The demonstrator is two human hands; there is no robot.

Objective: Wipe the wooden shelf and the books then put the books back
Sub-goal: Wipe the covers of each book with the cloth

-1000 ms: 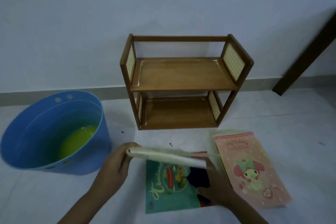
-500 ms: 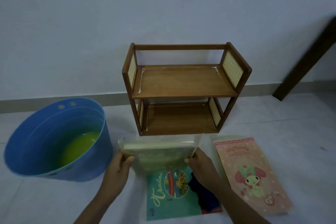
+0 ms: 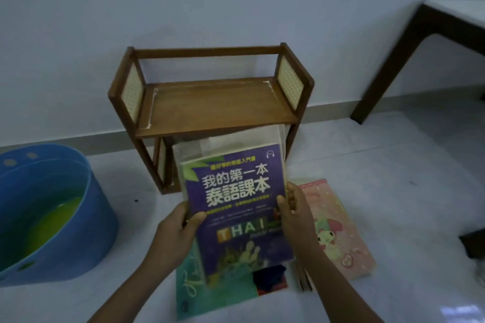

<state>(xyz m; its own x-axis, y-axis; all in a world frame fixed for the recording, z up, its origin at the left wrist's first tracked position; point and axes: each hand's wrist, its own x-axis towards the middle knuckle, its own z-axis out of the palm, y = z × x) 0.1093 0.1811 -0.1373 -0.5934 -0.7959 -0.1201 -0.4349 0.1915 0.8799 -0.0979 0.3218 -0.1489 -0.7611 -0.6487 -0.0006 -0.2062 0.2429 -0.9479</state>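
A small two-tier wooden shelf (image 3: pixel 220 110) with woven side panels stands on the floor against the wall; both tiers that I can see are bare. In front of its lower tier I hold up a purple Thai textbook (image 3: pixel 236 207) in a clear sleeve, cover facing me. My left hand (image 3: pixel 178 231) grips its left edge and my right hand (image 3: pixel 296 215) grips its right edge. Beneath it on the floor lies a teal book (image 3: pixel 204 294). A pink cartoon notebook (image 3: pixel 338 231) lies to the right.
A blue bucket (image 3: pixel 65 244) with yellow-green liquid sits on the floor at the left. A dark wooden table leg (image 3: pixel 388 68) slants at the upper right. White tiled floor (image 3: pixel 393 165) surrounds everything.
The book, held flat and edge-on a second ago, has been turned and raised so its purple cover faces me. Both hands shifted to its side edges. The view moved closer.
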